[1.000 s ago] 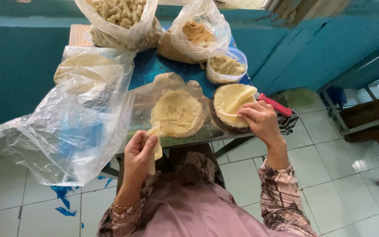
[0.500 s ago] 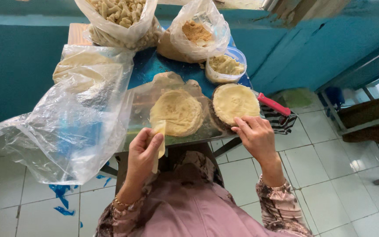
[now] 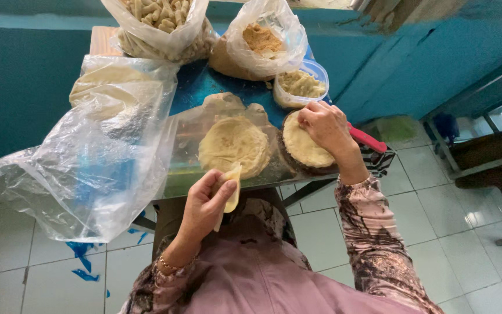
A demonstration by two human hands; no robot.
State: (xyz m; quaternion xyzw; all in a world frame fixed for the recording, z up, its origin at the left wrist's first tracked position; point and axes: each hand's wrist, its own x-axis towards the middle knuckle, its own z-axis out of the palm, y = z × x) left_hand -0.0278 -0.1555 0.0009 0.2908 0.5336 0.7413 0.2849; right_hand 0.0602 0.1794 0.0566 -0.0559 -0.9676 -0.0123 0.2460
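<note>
Pale dough fills the grasp of the left hand (image 3: 204, 203): a folded dough piece (image 3: 232, 195), pinched between thumb and fingers, is held just off the near edge of the table (image 3: 198, 87). Just beyond it a round flat dough sheet (image 3: 233, 145) lies on clear plastic. The right hand (image 3: 323, 125) rests with curled fingers on the far rim of a second dough round (image 3: 303, 148), which sits on a dark round mould, its fingertips pressing the dough; I cannot tell whether they grip it. A red handle (image 3: 367, 139) shows just beside that wrist. Farther off stand a plastic tub of filling (image 3: 300, 84), two open bags of food (image 3: 260, 40), and to the left a large crumpled clear plastic bag (image 3: 88, 157).
</note>
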